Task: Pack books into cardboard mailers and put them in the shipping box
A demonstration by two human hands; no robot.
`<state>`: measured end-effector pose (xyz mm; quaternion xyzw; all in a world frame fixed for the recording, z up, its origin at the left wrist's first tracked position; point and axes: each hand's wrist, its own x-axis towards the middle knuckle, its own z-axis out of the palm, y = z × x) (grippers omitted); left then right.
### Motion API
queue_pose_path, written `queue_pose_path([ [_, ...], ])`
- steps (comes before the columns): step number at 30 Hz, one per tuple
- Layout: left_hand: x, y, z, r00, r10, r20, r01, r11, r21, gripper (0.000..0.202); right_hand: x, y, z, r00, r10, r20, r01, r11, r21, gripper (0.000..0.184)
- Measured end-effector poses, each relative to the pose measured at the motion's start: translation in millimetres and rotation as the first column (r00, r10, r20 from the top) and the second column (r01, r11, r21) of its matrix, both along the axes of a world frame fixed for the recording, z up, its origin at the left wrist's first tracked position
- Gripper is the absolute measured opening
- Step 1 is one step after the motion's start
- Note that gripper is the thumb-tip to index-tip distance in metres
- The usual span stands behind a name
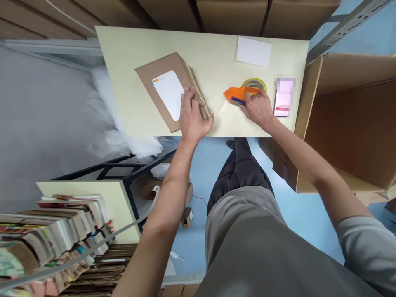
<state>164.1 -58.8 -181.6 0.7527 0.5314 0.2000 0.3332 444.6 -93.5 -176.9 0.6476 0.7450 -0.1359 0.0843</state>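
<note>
A brown cardboard parcel (161,99) lies tilted on the pale table (213,49), with a white label (170,93) on its top. My left hand (193,113) rests over the parcel's right edge, fingers bent a little and thumb apart beside it. On the right, my right hand (258,107) has its fingers curled at an orange tape dispenser (235,93) with a tape roll (255,83). Against the dispenser is a slim purple tool (238,100), perhaps a cutter or pen. My fingers partly cover both, so the exact grip is hidden.
A white card (253,51) and a phone (284,97) lie on the table's right part. A large open carton (349,123) stands to the right. Brown boxes (232,16) line the far side. Rows of books (62,227) stand at lower left, near translucent plastic wrap (114,119).
</note>
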Motion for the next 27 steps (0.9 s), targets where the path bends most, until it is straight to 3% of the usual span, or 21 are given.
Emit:
queue_pose_path([
  [7,5.7,-3.6,-4.6,0.999,0.032,-0.005,-0.032,0.999,0.012,0.055,-47.7,18.3,-15.0,0.991,-0.092,-0.093,0.098,0.993,0.063,0.052],
  [13,11.5,-8.2,-10.3,0.997,0.082,-0.004,-0.082,0.995,0.049,0.054,-89.2,44.4,15.6,0.989,-0.137,-0.047,0.137,0.991,-0.013,0.037],
  [15,13.4,-9.7,-9.8,0.996,0.092,-0.004,-0.091,0.995,0.043,0.053,-89.2,55.9,23.0,0.98,-0.196,0.014,0.197,0.98,-0.025,0.034],
  [17,15.0,-11.0,-8.2,0.995,0.1,-0.008,-0.099,0.994,0.042,0.052,-80.8,66.6,22.4,0.966,-0.254,0.047,0.254,0.967,0.01,0.047],
  [20,17.0,-12.2,-5.3,0.994,0.106,-0.012,-0.106,0.993,0.045,0.05,-61.6,72.8,7.3,0.962,-0.275,0.01,0.272,0.957,0.101,0.069],
  [24,18.3,-12.5,-3.3,0.994,0.11,-0.01,-0.109,0.993,0.044,0.051,-43.7,57.0,-26.6,0.961,-0.275,-0.029,0.276,0.949,0.153,0.059],
  [27,18.1,-12.9,-2.2,0.993,0.114,-0.022,-0.113,0.992,0.051,0.052,-37.2,42.4,-50.7,0.963,-0.264,-0.05,0.268,0.949,0.165,0.063],
])
